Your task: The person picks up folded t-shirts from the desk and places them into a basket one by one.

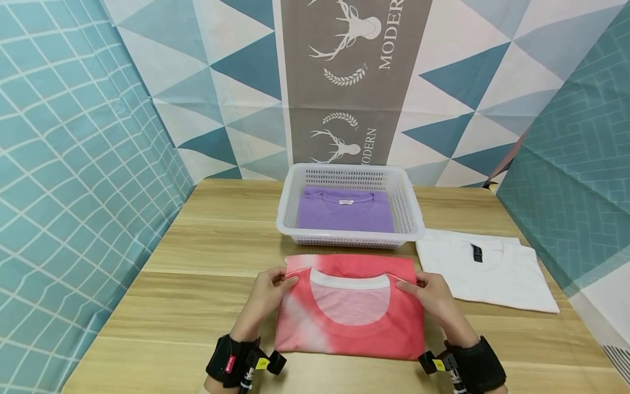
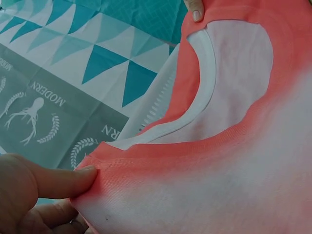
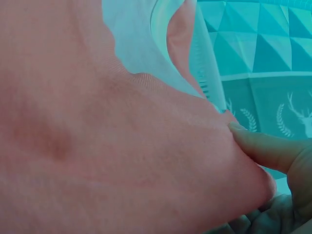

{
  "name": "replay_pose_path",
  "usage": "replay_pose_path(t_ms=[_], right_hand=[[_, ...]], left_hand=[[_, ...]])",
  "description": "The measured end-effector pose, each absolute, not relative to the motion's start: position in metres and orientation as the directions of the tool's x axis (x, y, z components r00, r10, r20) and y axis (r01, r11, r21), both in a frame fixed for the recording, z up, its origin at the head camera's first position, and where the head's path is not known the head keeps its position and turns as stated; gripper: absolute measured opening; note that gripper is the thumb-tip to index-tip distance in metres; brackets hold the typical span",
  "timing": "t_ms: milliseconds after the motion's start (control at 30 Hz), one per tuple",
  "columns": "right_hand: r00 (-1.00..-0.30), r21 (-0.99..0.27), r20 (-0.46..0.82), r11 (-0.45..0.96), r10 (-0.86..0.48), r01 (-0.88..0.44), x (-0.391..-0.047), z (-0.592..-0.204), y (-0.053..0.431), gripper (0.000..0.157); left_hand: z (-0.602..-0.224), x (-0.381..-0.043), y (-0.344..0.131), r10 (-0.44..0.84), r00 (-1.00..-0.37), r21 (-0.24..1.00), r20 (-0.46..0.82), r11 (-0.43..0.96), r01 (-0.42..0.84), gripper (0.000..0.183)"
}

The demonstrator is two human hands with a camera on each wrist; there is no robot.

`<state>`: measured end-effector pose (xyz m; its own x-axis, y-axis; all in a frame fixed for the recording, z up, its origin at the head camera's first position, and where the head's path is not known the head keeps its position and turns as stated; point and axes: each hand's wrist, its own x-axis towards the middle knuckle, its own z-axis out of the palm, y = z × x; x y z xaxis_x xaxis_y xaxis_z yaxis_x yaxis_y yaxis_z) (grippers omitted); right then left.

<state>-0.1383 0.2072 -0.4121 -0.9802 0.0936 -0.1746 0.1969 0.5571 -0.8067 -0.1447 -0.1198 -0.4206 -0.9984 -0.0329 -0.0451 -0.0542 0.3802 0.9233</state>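
A red and white tie-dyed T-shirt lies folded in front of me, its round white-trimmed neckline facing up. At the left shoulder, my left hand pinches the cloth between thumb and fingers. My right hand pinches the opposite shoulder in the same way. In the left wrist view the left thumb presses on top of the red fabric while the other fingers go underneath. The right wrist view has the right thumb on the shirt's corner, with the fingers partly hidden below it.
Behind the shirt stands a white plastic basket holding a folded purple T-shirt. A folded white T-shirt lies to the right, close by the basket's corner. Patterned cloth hangings border the wooden table at the back and sides.
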Motion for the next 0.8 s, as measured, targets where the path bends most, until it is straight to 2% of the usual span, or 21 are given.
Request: replay_pose_path(t_ms=[500,800], right_hand=[[-0.987,-0.842,-0.108,0.517,0.118,0.154,-0.12,-0.398,0.207,0.03],[-0.991,-0.869,-0.041,0.485,0.127,0.098,-0.112,-0.389,0.204,0.03]], left_hand=[[-0.407,-0.133,-0.122,-0.057,-0.998,0.939,0.032,0.343,0.011,0.014],[-0.398,-0.13,-0.122,-0.066,-0.994,0.95,0.087,0.304,0.063,0.012]])
